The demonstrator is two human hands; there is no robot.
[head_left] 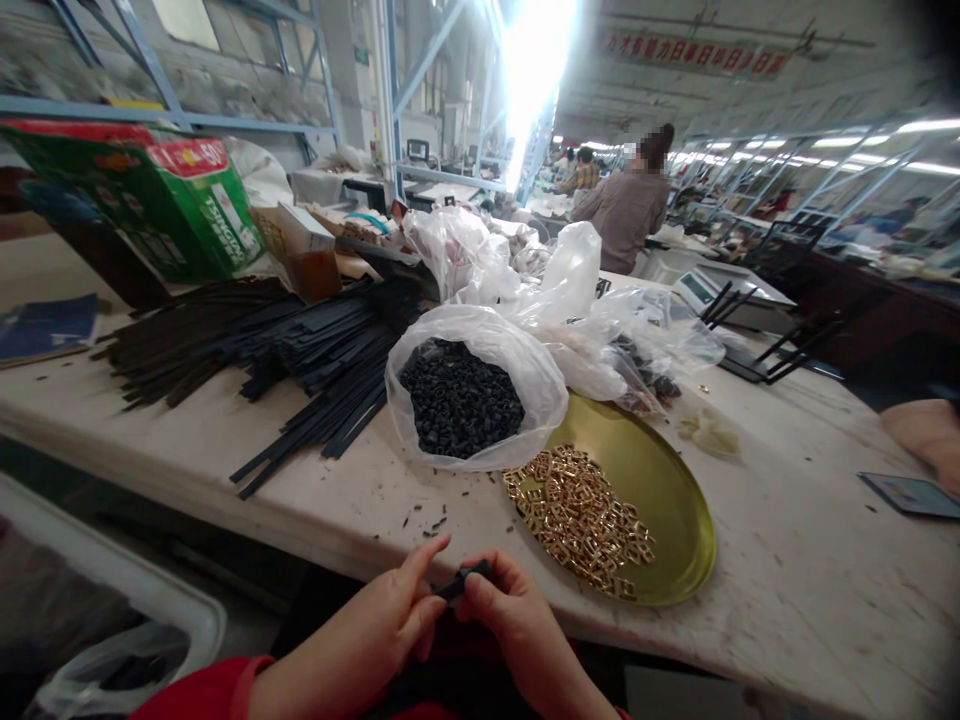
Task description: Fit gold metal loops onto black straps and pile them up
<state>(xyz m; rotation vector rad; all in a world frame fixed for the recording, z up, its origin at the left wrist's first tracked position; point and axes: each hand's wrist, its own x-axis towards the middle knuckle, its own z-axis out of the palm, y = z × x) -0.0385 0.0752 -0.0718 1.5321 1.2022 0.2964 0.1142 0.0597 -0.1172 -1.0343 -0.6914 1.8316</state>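
Just off the table's front edge, my left hand (397, 612) and my right hand (506, 603) meet at a short black strap (452, 588). The right thumb and fingers pinch a dark folded part of it, perhaps with a small loop; its details are too small to make out. The left thumb presses at the other end, with the index finger stretched out. Beyond my hands, a clear plastic bag (540, 405) stands open, full of small black loops (459, 400). Gold-coloured metal buckles (581, 515) lie heaped on a round gold tray (686, 545) to the right.
Long black straps (330, 335) and brown straps (176, 340) lie fanned out at left, before a green carton (172, 200). Plastic bags (574, 270) crowd the middle back. A phone (911, 495) lies near another person's arm (926, 435). A white bin (202, 610) stands below left.
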